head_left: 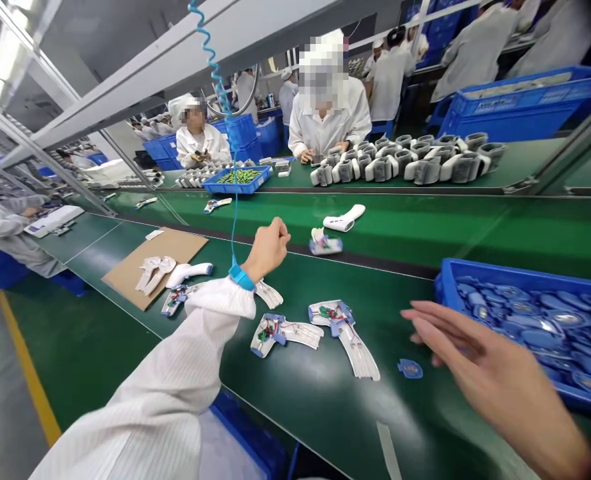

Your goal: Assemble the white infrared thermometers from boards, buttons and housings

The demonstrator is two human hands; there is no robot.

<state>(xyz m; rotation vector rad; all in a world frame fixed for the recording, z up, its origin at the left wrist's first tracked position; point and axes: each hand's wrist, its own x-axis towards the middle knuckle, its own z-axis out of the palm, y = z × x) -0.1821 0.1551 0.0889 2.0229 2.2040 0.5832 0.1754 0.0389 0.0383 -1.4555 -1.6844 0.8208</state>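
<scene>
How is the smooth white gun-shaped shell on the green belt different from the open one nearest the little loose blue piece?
The smooth shell shows its mostly white outside, while the open shell shows a green part and red wires inside. The smooth shell lies on the belt, but the open shell lies on the table. The smooth shell's handle slants upward in the picture; the open shell's slants downward. Both are white and gun-shaped.

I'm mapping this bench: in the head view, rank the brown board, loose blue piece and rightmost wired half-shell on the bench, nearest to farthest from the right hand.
1. Loose blue piece: just left of the right hand.
2. Wired half-shell: farther left.
3. Brown board: far left.
</scene>
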